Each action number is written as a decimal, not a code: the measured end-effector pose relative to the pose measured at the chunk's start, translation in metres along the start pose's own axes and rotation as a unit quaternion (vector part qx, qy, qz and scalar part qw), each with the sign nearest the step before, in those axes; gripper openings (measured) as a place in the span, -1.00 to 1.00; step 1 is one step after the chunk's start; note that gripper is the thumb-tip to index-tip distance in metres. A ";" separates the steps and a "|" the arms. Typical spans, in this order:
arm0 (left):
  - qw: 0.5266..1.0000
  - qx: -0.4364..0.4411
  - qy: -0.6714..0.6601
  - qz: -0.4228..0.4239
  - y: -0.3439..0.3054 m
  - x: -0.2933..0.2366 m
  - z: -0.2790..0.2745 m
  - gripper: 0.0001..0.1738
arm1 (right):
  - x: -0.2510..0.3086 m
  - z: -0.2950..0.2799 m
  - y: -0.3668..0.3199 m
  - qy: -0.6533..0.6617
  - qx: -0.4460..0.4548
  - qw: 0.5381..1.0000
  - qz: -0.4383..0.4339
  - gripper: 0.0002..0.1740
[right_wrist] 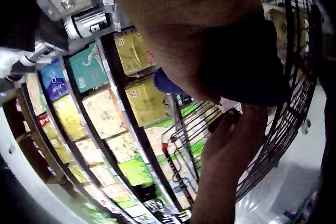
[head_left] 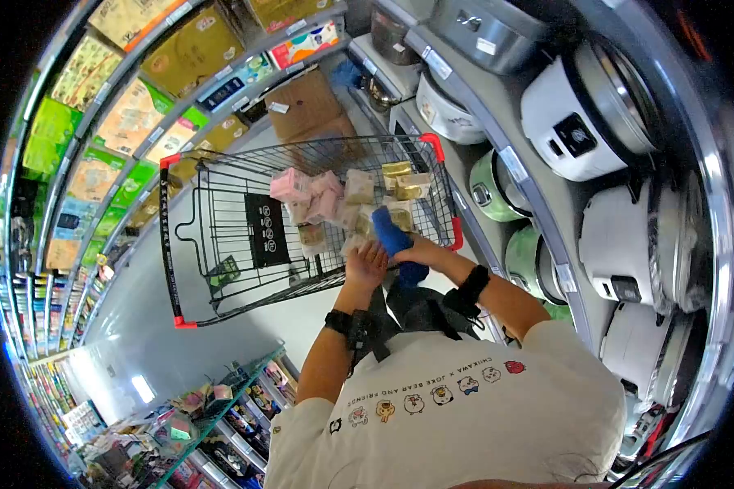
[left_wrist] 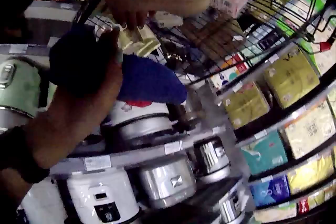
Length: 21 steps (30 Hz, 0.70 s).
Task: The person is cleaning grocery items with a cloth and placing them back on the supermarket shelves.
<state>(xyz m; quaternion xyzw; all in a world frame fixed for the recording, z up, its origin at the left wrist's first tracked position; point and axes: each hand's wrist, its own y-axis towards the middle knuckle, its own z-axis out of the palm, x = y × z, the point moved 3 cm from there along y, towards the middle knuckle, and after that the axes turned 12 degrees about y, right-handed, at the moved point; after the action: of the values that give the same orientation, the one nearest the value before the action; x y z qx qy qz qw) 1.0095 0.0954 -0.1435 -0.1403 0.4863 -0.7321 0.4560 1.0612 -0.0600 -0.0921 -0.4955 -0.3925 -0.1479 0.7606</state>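
In the head view, my right hand grips a bundled blue cloth over the near right part of a wire shopping cart. One end of the cloth points forward over the cart; a darker part hangs below the hand. My left hand is close beside it, fingers bent loosely. In the left wrist view, the left fingertips hang near a gold pack. Inside the cart lie pink packs, cream packs and gold packs, several of them partly behind the hands.
Rice cookers line the shelf on the right. Shelves of packaged goods curve along the left. A cardboard box is beyond the cart. The cart's red-cornered handle faces left. Another stocked shelf is at lower left.
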 end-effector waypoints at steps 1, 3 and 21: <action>1.000 -0.008 -0.015 -0.009 0.002 -0.006 0.000 -0.35 | 0.004 -0.006 0.014 -0.038 -0.027 0.999 -0.016 -0.59; 0.998 -0.021 -0.047 -0.028 0.011 -0.016 -0.004 -0.34 | 0.005 -0.015 0.041 -0.032 -0.033 0.998 0.045 -0.56; 0.998 0.003 0.031 -0.063 0.206 -0.044 -0.072 -0.53 | -0.022 -0.035 0.244 -0.141 -0.094 0.965 0.200 -0.55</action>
<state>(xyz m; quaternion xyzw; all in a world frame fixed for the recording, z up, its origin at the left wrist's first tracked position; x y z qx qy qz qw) 1.0959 0.1504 -0.3411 -0.1466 0.4879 -0.7650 0.3940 1.2128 0.0190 -0.2711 -0.6489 -0.3728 0.0425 0.6619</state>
